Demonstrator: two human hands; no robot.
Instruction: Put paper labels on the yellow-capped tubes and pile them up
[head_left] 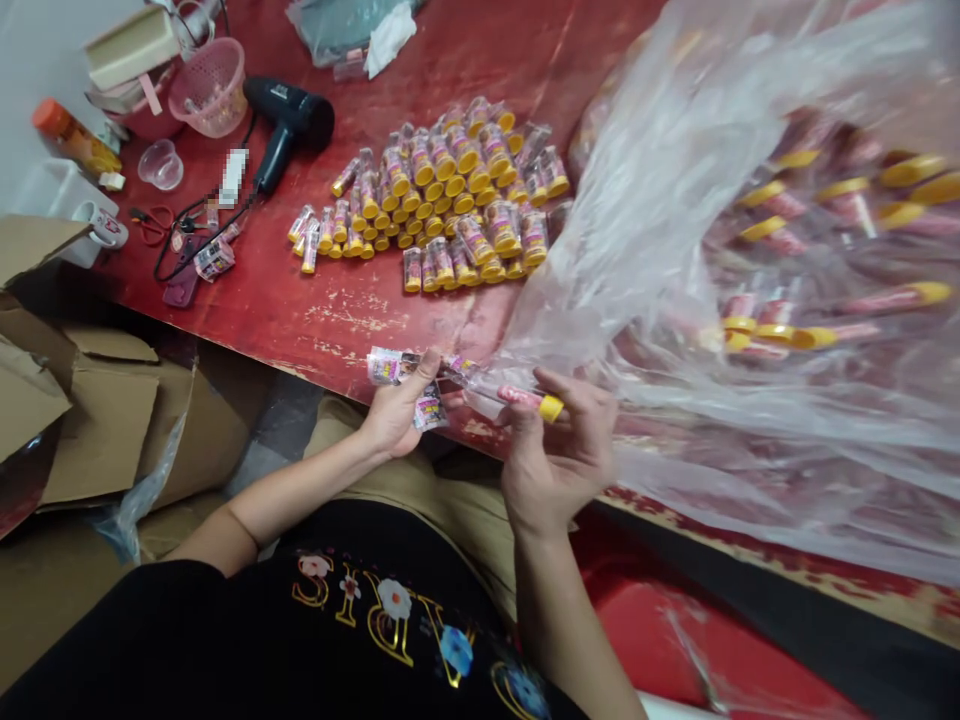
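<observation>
Several printed clear plastic sleeves (385, 366) are gripped in my left hand (396, 415), fanned out on both sides of the thumb. One printed sleeve (459, 368) points from that hand toward the right. In the fingers of my right hand (566, 460) is a small clear tube (519, 396) with pink contents and a yellow cap (550, 408). The tube's far end lies close to the sleeve; whether it is inside cannot be made out. Both hands are above the front edge of the red table (337, 310).
Sleeved tubes (442, 200) with yellow ends are piled mid-table. To the right, a large clear plastic bag (637, 230) holds loose capped tubes (772, 320). A hair dryer (289, 120), pink basket (214, 85), scissors (154, 225) and mug (101, 225) lie left, above cardboard boxes (105, 420).
</observation>
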